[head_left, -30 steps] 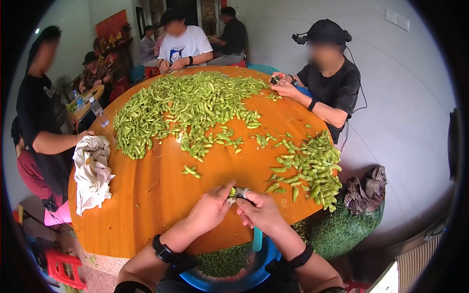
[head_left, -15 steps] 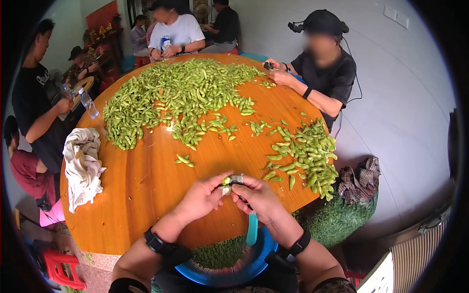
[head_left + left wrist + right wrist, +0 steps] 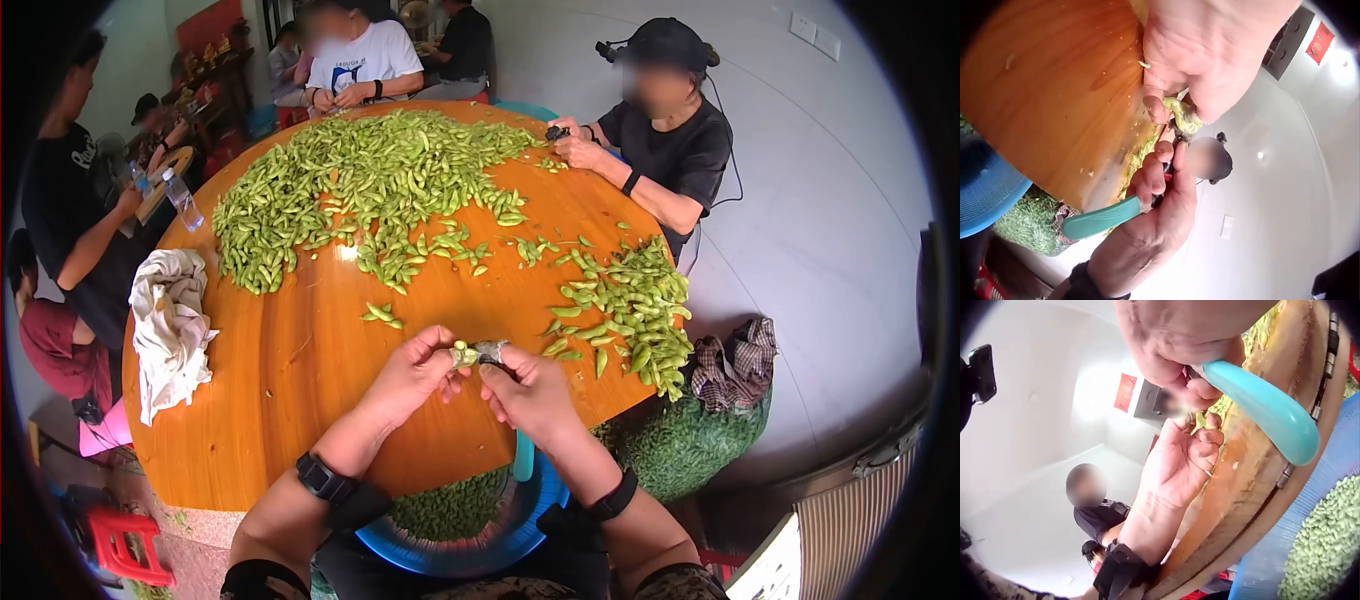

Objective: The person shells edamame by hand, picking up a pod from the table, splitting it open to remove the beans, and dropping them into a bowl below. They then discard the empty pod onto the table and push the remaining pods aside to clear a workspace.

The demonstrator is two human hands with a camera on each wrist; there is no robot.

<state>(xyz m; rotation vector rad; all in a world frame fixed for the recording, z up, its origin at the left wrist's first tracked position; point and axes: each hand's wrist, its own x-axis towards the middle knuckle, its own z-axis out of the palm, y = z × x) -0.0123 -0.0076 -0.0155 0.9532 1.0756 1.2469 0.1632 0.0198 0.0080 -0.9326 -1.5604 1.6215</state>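
At the lower centre of the head view, just over the near edge of the round wooden table (image 3: 300, 400), your left hand (image 3: 412, 378) pinches an edamame pod (image 3: 462, 354) between thumb and forefinger, with the other fingers loosely curled below it. Your right hand (image 3: 532, 395) is curled round a pair of scissors (image 3: 492, 350). Their teal handle pokes out under the palm toward the blue basket (image 3: 545, 500) at the bottom of the frame, and the blades meet the pod's right end.

The pod looks light and soft-skinned, so it should not slip. It will probably bend or squash if you squeeze hard over the beans. Take it by the middle or the far end, flat sides between your pads, and leave the tip clear for the blades.

Compared with half a second ago, both hands sit a little higher in the frame, closer to the two stray pods (image 3: 382, 315) above them. More of the pod's length shows left of the blades. Your grip on pod and scissors looks unchanged, and the pile of pods (image 3: 635, 320) at right centre lies as before.
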